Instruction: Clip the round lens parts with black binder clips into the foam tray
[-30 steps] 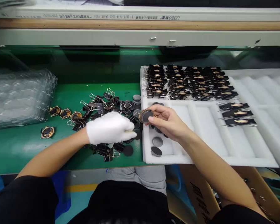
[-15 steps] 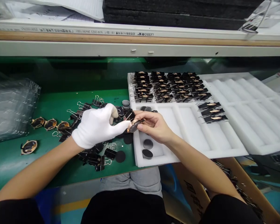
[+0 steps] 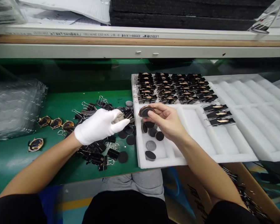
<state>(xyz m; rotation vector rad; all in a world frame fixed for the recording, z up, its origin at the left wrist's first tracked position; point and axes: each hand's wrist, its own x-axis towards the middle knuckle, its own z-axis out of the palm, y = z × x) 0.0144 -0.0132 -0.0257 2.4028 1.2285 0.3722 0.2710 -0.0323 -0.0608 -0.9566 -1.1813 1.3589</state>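
Observation:
My right hand (image 3: 169, 119), bare, pinches a round gold-rimmed watch case (image 3: 145, 111) with a dark disc against its face, above the near-left part of the white foam tray (image 3: 138, 146). My left hand (image 3: 100, 126) wears a white glove. Its thumb and fingers close on a black binder clip (image 3: 130, 114) with silver wire handles, just left of the tray and apart from the watch case. Below my right hand, several dark and grey discs (image 3: 159, 136) lie in the tray. A pile of binder clips (image 3: 93, 155) spreads under my left hand.
Rows of clipped watch cases (image 3: 166, 90) fill the tray's far part, and three more (image 3: 220, 122) sit at its right. Several loose watch cases (image 3: 35, 144) lie on the green table. Clear plastic trays (image 3: 11, 109) stand left; a second foam tray (image 3: 254, 109) adjoins on the right.
My hands have drawn apart. The right hand has raised the watch case up and rightward and turned its dark disc into view; the left hand stays over the clip pile.

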